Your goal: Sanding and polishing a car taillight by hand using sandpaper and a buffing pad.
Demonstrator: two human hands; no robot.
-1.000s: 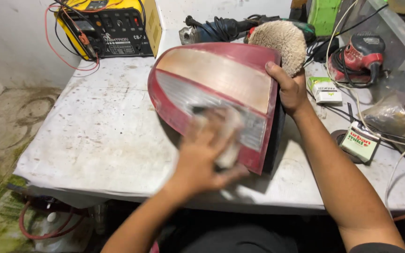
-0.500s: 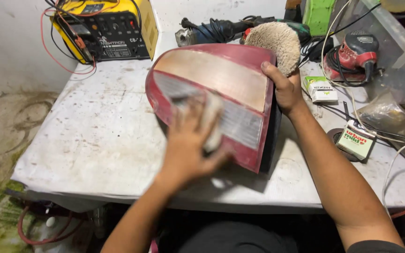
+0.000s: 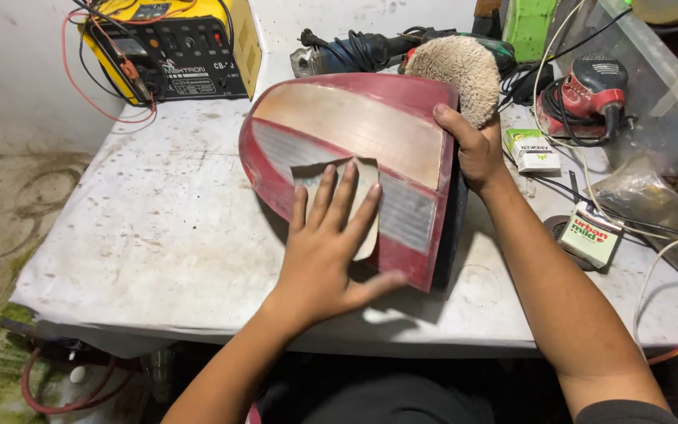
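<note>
At the nine o'clock side of the frame, a worn white table (image 3: 143, 235) stretched out, its near edge dropping into shadow where hoses and clutter were hard to make out. At eleven o'clock a yellow and black box with red leads (image 3: 174, 47) stood, its top cut off by the frame. At the centre a red tail-light lens (image 3: 355, 157) rested tilted on the table, its rear housing hidden behind the face. The left hand (image 3: 327, 251) lay flat on the lens with fingers spread wide, pressing a sheet of sandpaper (image 3: 359, 192) against the clear band; most of the sheet was hidden under the palm. The forearm came up from six o'clock. At two o'clock of the lens, the right hand (image 3: 472, 149) was clamped on its upper right edge, thumb on the face, the other fingers hidden behind. Just behind it sat a woolly polishing pad (image 3: 461, 74) on a power tool, partly covered by the lens. Toward three o'clock lay a red sander (image 3: 590, 94), two small boxes and tangled cables, and a clear bin ran out of the frame.
</note>
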